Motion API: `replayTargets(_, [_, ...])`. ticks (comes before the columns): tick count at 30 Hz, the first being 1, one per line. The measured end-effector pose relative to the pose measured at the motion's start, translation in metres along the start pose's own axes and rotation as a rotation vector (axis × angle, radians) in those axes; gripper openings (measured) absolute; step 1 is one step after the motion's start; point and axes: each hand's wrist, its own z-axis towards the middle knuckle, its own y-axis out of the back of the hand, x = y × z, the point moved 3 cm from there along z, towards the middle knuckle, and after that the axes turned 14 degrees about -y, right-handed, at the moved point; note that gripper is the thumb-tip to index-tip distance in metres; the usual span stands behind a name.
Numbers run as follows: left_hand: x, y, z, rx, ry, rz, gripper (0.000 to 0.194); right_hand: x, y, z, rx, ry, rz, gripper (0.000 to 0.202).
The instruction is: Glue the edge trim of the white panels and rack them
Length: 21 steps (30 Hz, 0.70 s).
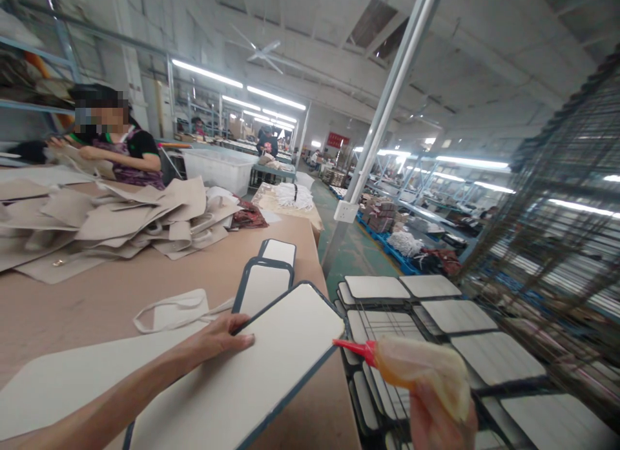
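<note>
The cream panel with dark edging (261,366) is angled over the near right part of the brown surface (92,301), its right corner jutting past the edge. The left hand (227,337) grips its left side, thumb on the pale face and a finger by the dark edge; the remaining fingers are hidden. The right hand (438,418) is closed around a squeeze bottle (421,366) of amber contents, its red nozzle (356,349) pointing left with the tip at the panel's right corner.

Just beyond the panel, two smaller dark-edged panels (265,285) overlap on the surface. To the left lie a larger white panel (72,376), partly under the left forearm, and a pale piece with a strap (181,308). Farther left spreads a heap of beige pieces (126,217), with a reddish-brown bundle (249,214) at its right end.

To the right of the surface, lower down, more dark-edged panels (460,316) sit in rows on wire racks. A tall wire rack (547,198) leans into view at far right. Beyond the heap, a person in a black-sleeved top (140,154) handles beige material, left of a translucent tub (217,169).
</note>
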Motion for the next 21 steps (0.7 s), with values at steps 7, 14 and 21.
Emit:
replayTargets(7, [0.011, 0.000, 0.002, -0.015, 0.020, -0.053, 0.050, -0.002, -0.003, -0.003, -0.012, -0.083, 0.078, 0.049])
replayTargets(14, [0.009, 0.003, 0.005, -0.048, 0.007, 0.057, 0.048, -0.005, -0.001, -0.010, 0.021, -0.024, -0.084, 0.056])
replayTargets(21, [-0.002, 0.004, 0.010, -0.061, 0.013, 0.178, 0.050, -0.002, -0.006, -0.019, 0.009, 0.025, -0.158, 0.058])
